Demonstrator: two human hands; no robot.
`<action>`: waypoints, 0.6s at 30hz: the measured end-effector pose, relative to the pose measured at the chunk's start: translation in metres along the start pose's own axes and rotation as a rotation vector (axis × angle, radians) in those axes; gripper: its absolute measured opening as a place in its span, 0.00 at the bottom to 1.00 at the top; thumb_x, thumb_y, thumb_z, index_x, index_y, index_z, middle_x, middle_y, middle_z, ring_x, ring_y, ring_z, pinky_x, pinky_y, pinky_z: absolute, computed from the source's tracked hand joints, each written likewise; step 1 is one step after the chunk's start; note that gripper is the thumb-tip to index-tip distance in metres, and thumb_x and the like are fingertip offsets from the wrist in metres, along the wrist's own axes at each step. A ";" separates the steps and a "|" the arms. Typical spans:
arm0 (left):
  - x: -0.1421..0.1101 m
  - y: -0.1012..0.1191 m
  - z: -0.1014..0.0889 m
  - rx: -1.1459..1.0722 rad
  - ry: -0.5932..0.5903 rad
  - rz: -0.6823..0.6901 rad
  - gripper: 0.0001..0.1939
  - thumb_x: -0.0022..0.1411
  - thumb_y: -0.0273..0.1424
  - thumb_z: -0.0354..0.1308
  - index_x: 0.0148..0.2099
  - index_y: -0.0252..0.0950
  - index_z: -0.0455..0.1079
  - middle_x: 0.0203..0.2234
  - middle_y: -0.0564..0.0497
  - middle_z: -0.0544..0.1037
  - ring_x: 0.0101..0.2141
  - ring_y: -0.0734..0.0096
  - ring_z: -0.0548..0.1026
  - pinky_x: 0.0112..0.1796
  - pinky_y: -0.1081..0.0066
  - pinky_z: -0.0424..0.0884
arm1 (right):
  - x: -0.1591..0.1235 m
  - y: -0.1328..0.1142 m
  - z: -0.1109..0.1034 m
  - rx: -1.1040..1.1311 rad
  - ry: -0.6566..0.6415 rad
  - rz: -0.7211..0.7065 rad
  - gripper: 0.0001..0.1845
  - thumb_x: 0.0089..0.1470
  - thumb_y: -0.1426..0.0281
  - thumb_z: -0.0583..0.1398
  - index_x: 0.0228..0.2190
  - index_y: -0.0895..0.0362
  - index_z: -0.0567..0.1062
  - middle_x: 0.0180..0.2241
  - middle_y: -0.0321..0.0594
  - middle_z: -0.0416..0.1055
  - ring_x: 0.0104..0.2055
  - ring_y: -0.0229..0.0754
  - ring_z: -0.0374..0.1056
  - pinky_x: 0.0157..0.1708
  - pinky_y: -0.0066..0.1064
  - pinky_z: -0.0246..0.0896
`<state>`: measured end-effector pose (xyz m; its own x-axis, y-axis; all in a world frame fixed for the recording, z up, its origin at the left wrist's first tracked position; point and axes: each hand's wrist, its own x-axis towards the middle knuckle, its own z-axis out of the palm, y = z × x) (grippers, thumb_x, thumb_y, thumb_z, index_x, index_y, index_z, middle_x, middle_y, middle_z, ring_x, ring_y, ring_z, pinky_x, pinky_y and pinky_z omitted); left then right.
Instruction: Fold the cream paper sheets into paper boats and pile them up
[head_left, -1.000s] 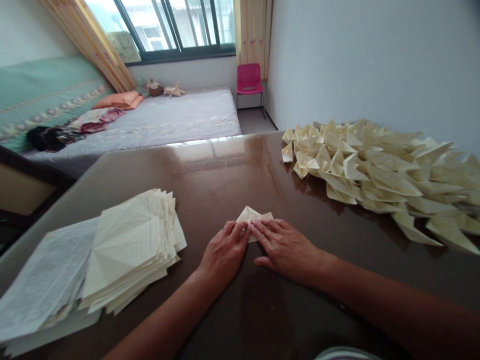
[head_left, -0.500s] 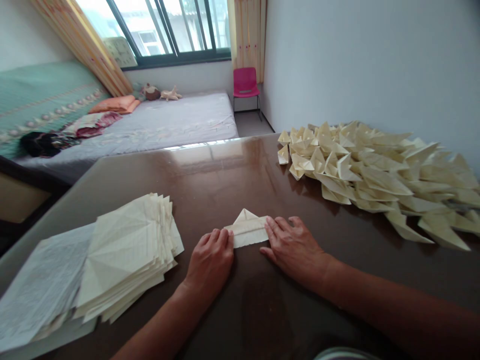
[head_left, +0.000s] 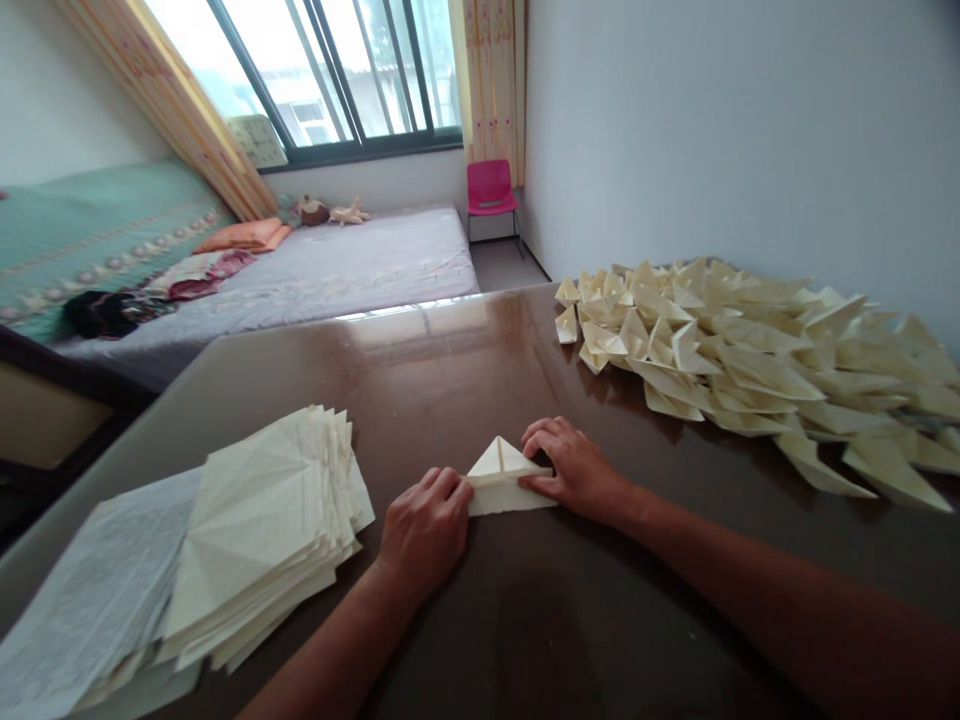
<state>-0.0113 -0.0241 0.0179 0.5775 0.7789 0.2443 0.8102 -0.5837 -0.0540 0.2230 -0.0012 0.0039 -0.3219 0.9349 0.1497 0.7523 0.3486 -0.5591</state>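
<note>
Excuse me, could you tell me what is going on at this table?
A person holds a partly folded paper at its two ends, left hand and right hand, its far side peaked. On the brown table, a stack of creased sheets lies left; a heap of folded paper pieces lies right.

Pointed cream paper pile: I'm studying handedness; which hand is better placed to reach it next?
Likely the right hand: holding the peaked, folded cream paper, it sits nearer the pile than the left hand.

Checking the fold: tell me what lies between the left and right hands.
A partly folded cream paper sheet with a peaked top, as the head view shows.
</note>
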 end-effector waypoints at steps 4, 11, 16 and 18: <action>0.000 -0.002 0.003 -0.034 -0.013 -0.006 0.06 0.62 0.25 0.50 0.33 0.38 0.67 0.30 0.51 0.71 0.34 0.66 0.69 0.32 0.69 0.62 | -0.001 -0.007 0.001 0.301 -0.036 0.088 0.15 0.44 0.70 0.66 0.34 0.56 0.67 0.35 0.36 0.72 0.36 0.40 0.66 0.36 0.31 0.59; 0.000 -0.003 0.004 -0.078 -0.015 0.004 0.08 0.64 0.26 0.48 0.38 0.39 0.67 0.32 0.51 0.73 0.36 0.65 0.70 0.34 0.68 0.65 | -0.003 -0.019 -0.003 0.589 -0.023 0.094 0.13 0.51 0.66 0.62 0.39 0.56 0.70 0.35 0.35 0.75 0.35 0.38 0.69 0.35 0.28 0.60; 0.000 -0.004 0.004 -0.099 0.019 0.011 0.08 0.63 0.25 0.48 0.37 0.39 0.68 0.33 0.51 0.74 0.36 0.65 0.70 0.33 0.69 0.66 | 0.000 -0.015 -0.001 0.532 0.026 0.126 0.15 0.54 0.60 0.60 0.40 0.56 0.71 0.33 0.36 0.75 0.32 0.38 0.68 0.32 0.27 0.60; 0.000 -0.004 0.003 -0.143 0.084 0.009 0.08 0.63 0.24 0.48 0.39 0.39 0.68 0.34 0.51 0.74 0.37 0.66 0.70 0.33 0.70 0.67 | -0.001 -0.012 0.000 0.534 0.042 0.140 0.18 0.54 0.60 0.60 0.44 0.55 0.70 0.31 0.35 0.74 0.29 0.37 0.67 0.29 0.26 0.59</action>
<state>-0.0146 -0.0209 0.0151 0.5698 0.7549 0.3247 0.7786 -0.6223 0.0805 0.2140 -0.0060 0.0106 -0.2085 0.9755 0.0700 0.3866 0.1479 -0.9103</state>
